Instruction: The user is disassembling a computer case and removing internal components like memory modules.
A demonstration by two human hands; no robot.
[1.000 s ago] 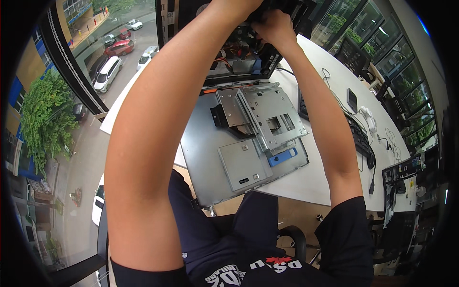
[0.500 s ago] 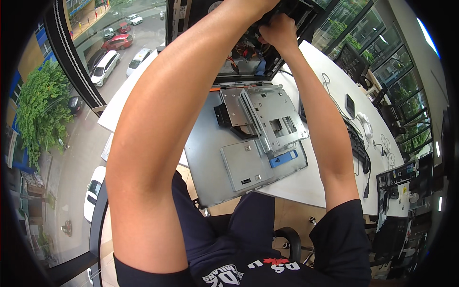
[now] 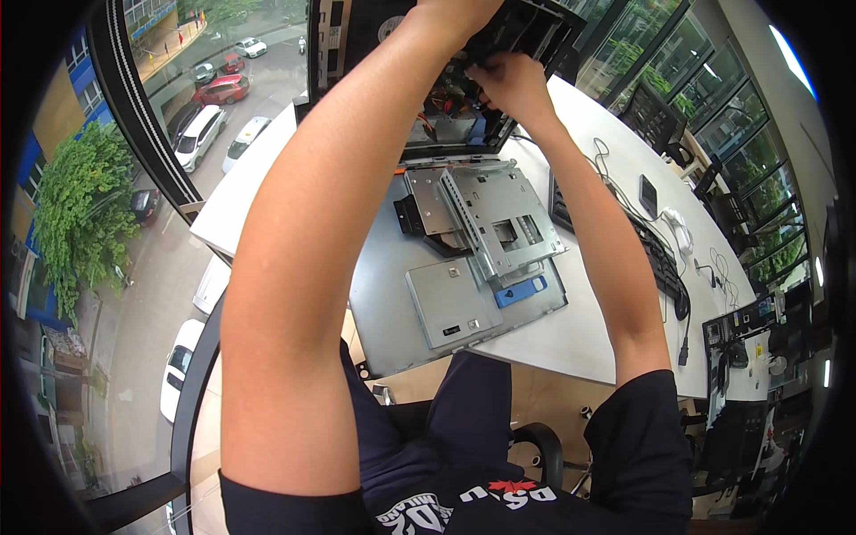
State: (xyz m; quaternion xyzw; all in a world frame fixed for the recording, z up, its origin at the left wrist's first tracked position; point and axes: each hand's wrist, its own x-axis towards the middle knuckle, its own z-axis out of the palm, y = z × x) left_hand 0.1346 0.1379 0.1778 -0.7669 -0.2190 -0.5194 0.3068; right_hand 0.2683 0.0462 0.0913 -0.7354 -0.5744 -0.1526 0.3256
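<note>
Hands both reach into open computer case (image 3: 446, 98) at far surface | right hand (image 3: 510, 82) fingers curled on inner part | left hand (image 3: 455, 11) fingers hidden, cannot tell | metal panel (image 3: 464, 267) near.

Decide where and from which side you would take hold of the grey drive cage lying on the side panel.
Probably grip the drive cage across its two long folded side walls, coming down from above. It lies flat on the side panel, so the underside is shut off, while the raised walls stand free and give fingers opposing faces.
</note>
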